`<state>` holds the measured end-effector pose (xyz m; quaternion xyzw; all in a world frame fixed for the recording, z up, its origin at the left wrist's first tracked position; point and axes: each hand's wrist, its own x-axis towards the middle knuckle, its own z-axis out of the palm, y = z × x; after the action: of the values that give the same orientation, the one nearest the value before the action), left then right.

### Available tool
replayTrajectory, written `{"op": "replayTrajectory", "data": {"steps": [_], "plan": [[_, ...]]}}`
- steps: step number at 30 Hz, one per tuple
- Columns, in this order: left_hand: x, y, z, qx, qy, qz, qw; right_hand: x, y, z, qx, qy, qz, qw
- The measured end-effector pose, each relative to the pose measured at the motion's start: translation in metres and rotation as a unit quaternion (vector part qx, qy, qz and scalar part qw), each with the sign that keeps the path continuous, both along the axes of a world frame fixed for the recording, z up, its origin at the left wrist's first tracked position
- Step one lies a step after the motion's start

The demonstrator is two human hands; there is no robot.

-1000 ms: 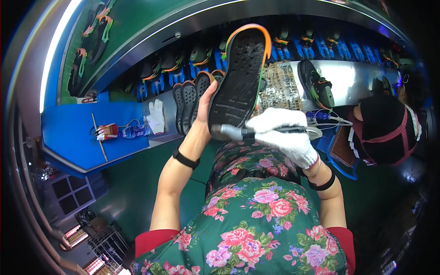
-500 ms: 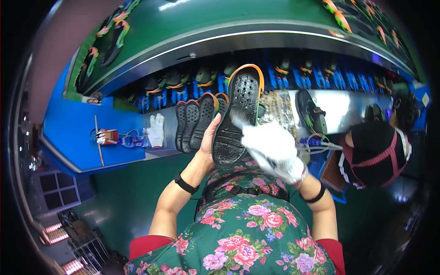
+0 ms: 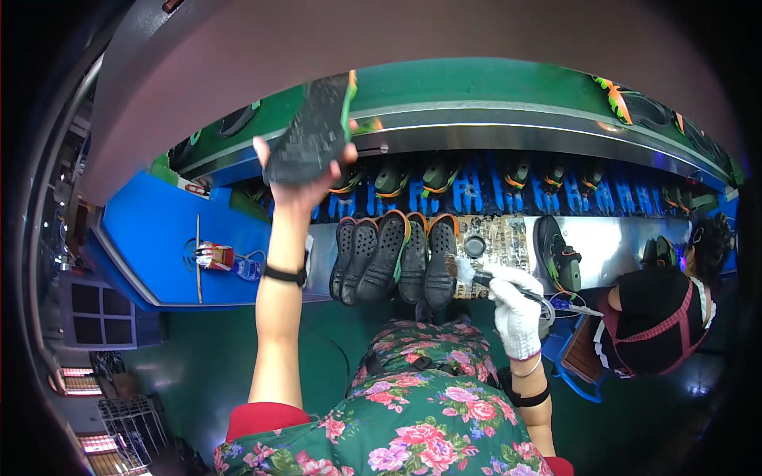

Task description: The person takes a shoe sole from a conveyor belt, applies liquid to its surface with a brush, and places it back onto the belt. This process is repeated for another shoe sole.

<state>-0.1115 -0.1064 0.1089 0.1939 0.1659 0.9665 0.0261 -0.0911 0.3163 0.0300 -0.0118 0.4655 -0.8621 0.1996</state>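
My bare left hand (image 3: 298, 194) is raised and reaches far forward, its fingers around the heel end of a black shoe sole (image 3: 311, 131) with an orange and green rim. The sole is slightly smeared by motion and sits over the edge of the green belt (image 3: 444, 87). In a white knit glove, my right hand (image 3: 516, 313) is closed on a brush (image 3: 464, 270), bristles pointing left. Its tip is close to the rightmost of several black soles (image 3: 390, 258) standing in a row on the metal bench. A small round pot (image 3: 475, 246) stands beyond the brush.
Blue racks (image 3: 468, 186) bearing shoes run beneath the belt. On the bench's right lies a black sandal (image 3: 559, 254). Another person (image 3: 655, 317) sits at the right. A blue table (image 3: 159, 246) at the left carries a stick (image 3: 198, 258) and a red packet (image 3: 214, 256).
My left hand has carried the sole up and forward to the left, toward the belt. The brush in my right hand has left that sole and moved down to the right. My view has shifted.
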Motion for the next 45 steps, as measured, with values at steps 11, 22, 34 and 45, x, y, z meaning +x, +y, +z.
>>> {"op": "replayTrajectory", "data": {"steps": [11,22,34,45], "plan": [[-0.068,-0.089,-0.021,0.311,-0.209,0.327,0.868,0.018,-0.018,-0.05,0.085,-0.018,0.022,0.996],[-0.116,-0.035,0.019,0.023,-0.336,0.23,0.913,0.017,0.033,-0.075,0.066,-0.053,-0.07,0.994],[-0.454,0.159,0.012,-0.852,0.208,0.312,0.367,0.013,0.09,-0.049,0.035,-0.058,-0.205,0.976],[-0.379,0.198,0.031,-0.877,0.133,0.245,0.39,0.023,0.131,-0.062,0.034,-0.088,-0.242,0.966]]}}
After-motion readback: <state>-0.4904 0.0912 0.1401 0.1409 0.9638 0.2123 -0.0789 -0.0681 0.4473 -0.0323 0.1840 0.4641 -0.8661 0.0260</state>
